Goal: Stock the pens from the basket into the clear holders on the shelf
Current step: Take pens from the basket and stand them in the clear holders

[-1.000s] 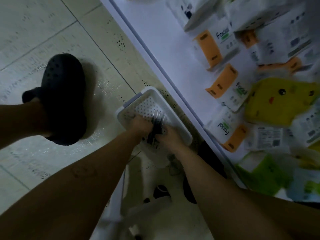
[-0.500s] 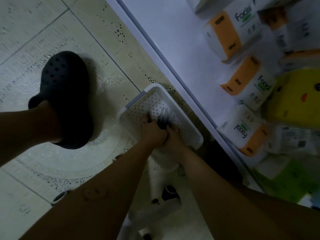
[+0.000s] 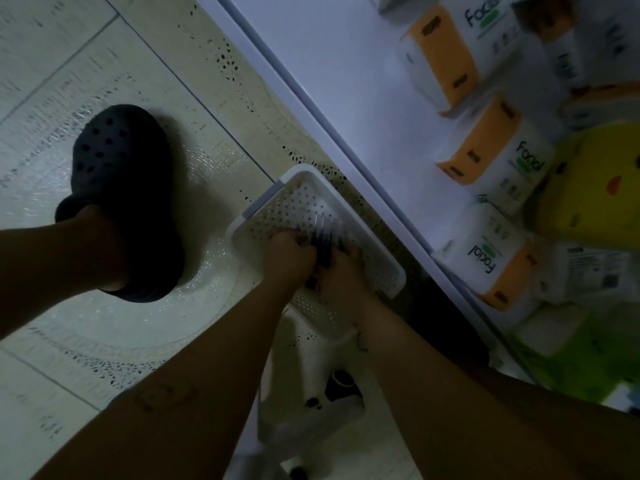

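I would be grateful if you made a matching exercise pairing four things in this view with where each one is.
Things:
1. pens
2. white basket
3. dark clog
4. orange-and-white tissue packs

Places:
A. lying on the white shelf
B. right beside the shelf's front edge, under both hands
C. gripped between the left hand and the right hand
D. on the tiled floor, left of the basket

Pairs: 1-C, 2-B, 3-D, 4-A
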A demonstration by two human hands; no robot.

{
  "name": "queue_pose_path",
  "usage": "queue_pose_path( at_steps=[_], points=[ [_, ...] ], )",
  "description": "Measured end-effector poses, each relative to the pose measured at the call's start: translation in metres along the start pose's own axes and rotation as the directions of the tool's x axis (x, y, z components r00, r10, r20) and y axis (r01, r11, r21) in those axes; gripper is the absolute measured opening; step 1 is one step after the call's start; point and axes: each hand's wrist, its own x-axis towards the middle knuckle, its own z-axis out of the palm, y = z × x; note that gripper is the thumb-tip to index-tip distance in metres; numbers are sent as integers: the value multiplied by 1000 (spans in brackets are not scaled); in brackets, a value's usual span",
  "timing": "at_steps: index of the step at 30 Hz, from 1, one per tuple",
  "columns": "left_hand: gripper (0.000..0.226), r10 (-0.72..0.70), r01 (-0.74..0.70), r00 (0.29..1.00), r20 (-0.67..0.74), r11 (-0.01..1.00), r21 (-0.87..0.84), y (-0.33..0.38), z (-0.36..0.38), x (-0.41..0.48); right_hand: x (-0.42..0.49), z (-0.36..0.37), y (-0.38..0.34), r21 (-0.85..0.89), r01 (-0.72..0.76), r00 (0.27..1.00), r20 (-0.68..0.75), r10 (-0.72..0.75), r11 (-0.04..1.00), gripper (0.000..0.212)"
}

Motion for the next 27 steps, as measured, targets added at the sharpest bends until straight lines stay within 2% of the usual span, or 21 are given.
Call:
queue_pose_path(
  at_steps=[2,5,7,9,11,12,14,15,17,21,27],
  points=[
    [13,-1,-2,998,-64,999,-52,0,-2,-3,-5,-11,-1,96,2,1000,-26,0,995,8],
    [5,21,-35,996,-91,988,-152,7,-6,-9,-11,-25,-1,185,-14,998,-57,25,983,15],
    [11,27,-41,996,-81,983,-181,12,-10,-12,-13,-30,0,217,-27,998,-57,40,976,19],
    [17,34,-40,998,-47,990,-133,16,-16,-14,-19,-35,-6,219,-41,994,-85,61,975,23],
    [32,56,-56,998,-9,994,-90,20,-25,-17,-27,-42,-10,213,-36,990,-125,64,976,18],
    [46,73,-72,997,14,994,-86,24,-29,-21,-33,-46,-13,204,-33,988,-138,62,978,23],
    [74,156,-151,986,65,986,-74,31,-39,-30,-46,-52,-19,207,-4,989,-145,35,978,45],
    [79,192,-187,977,93,981,-56,34,-44,-35,-52,-54,-20,222,19,990,-138,12,975,57],
    [74,230,-233,961,156,973,-4,40,-53,-46,-66,-58,-24,216,72,990,-136,-43,974,66],
    [52,287,-300,935,207,953,32,55,-62,-74,-92,-60,-28,307,106,986,-158,-60,946,50],
    [41,416,-428,894,168,903,38,75,-68,-126,-131,-79,-40,350,191,967,-225,-116,917,32]
  ],
)
